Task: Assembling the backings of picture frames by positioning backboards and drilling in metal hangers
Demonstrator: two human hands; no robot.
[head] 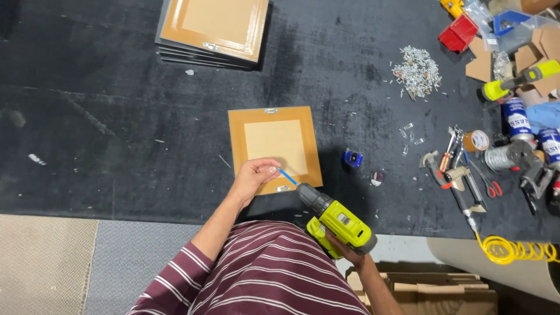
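A brown picture-frame back [274, 146] lies face down on the black work surface [116, 116], with small metal hangers at its top and bottom edges. My left hand [255, 175] rests on the frame's lower left part and pinches a thin blue stick that points toward the lower hanger [283, 188]. My right hand [350, 251] grips a lime-green cordless drill [335, 219] by its handle. The drill's black nose points at the frame's lower edge, next to the blue stick.
A stack of similar frames [213, 29] sits at the far edge. A pile of small screws [415, 72] lies to the right. Pliers, scissors, tape, cans, a second green tool [516, 81] and a yellow coiled hose [516, 249] crowd the right side. A small blue object [352, 158] lies near the frame.
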